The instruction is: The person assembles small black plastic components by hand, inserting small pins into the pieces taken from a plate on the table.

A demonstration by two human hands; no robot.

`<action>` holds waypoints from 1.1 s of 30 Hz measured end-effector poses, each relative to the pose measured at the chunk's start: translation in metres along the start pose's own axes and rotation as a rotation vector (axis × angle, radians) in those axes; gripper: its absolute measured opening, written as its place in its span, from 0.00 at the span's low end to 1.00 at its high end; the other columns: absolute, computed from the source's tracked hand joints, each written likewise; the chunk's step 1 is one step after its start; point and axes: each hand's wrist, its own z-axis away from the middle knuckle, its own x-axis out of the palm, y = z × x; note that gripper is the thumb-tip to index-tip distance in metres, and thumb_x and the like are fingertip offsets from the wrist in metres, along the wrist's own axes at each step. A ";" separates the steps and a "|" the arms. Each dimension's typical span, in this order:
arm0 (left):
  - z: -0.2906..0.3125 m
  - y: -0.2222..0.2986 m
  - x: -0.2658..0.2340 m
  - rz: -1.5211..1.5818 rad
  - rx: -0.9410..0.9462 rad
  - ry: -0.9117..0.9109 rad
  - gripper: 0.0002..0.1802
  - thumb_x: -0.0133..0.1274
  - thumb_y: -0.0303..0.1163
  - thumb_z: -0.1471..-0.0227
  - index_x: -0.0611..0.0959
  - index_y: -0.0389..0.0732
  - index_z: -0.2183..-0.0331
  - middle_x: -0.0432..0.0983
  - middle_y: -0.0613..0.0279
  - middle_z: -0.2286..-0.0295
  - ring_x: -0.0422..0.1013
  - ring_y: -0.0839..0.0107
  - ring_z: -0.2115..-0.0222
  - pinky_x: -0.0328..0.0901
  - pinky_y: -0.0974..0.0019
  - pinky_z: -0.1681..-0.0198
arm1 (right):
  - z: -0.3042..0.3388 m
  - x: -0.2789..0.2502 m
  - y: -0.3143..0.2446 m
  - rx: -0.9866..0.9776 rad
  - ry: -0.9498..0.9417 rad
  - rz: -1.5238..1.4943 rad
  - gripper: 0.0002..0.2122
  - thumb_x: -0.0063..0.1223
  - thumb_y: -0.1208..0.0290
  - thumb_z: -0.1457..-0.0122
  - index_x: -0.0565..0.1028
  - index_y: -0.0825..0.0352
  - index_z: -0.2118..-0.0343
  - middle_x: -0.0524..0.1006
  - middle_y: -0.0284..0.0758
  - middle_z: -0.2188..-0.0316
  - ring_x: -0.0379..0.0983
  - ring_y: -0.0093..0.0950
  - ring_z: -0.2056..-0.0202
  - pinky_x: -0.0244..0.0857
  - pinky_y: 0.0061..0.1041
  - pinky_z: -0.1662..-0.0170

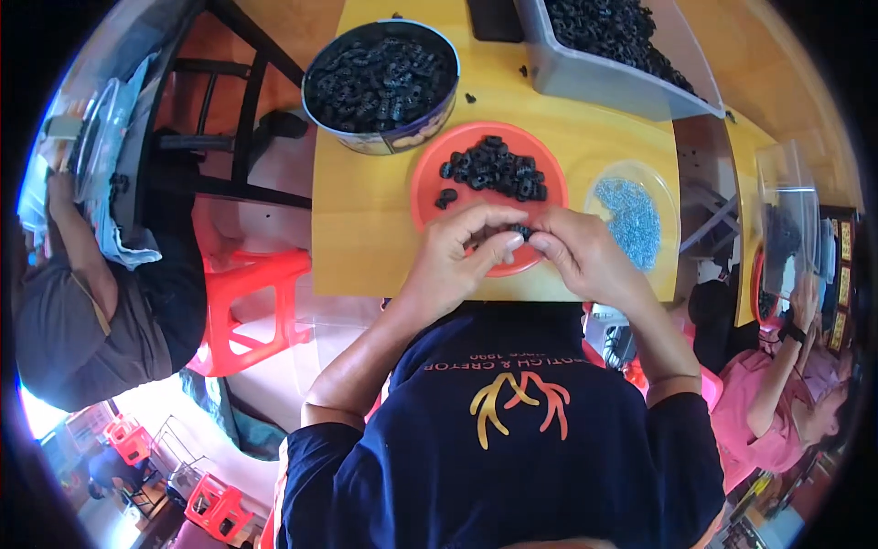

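Note:
My left hand [462, 256] is closed, with thumb and fingertips gripping a small black ribbed plastic part [521, 231]. Meeting it from the other side, my right hand [583, 252] pinches at the same part; whether a smaller piece sits between its fingertips is hidden. Both hands are over the near edge of a round red plate [428, 188]. A heap of similar black parts [498, 169] lies on that plate, with a few slightly apart at its left. Close to my right hand is a clear round dish [671, 197] holding many tiny shiny bluish-silver pieces [629, 224].
A round tin [402, 139] full of black parts stands behind the plate on the yellow table [357, 229]. At the back right is a translucent bin [613, 96] of more parts. People work at left [101, 302] and right [754, 403]. A red stool [251, 306] stands left.

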 end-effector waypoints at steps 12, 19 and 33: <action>0.014 0.001 -0.002 0.062 -0.030 -0.016 0.07 0.55 0.23 0.46 0.80 0.33 0.63 0.77 0.64 0.71 0.72 0.79 0.72 0.68 0.74 0.66 | 0.006 0.005 -0.001 -0.093 -0.019 0.044 0.09 0.51 0.67 0.41 0.71 0.69 0.69 0.72 0.40 0.75 0.72 0.41 0.70 0.66 0.37 0.69; 0.022 -0.001 -0.002 -0.063 0.028 -0.012 0.08 0.56 0.22 0.48 0.80 0.32 0.64 0.75 0.62 0.69 0.74 0.77 0.71 0.70 0.73 0.67 | 0.009 0.003 -0.009 -0.099 -0.013 0.030 0.08 0.53 0.69 0.42 0.71 0.69 0.69 0.72 0.40 0.75 0.73 0.41 0.70 0.66 0.37 0.69; 0.023 -0.013 0.004 0.159 -0.072 0.001 0.04 0.53 0.23 0.44 0.79 0.34 0.65 0.78 0.62 0.73 0.74 0.79 0.74 0.69 0.74 0.71 | 0.004 0.004 -0.006 -0.082 -0.101 0.006 0.08 0.53 0.70 0.44 0.70 0.71 0.71 0.71 0.44 0.76 0.72 0.47 0.69 0.64 0.41 0.67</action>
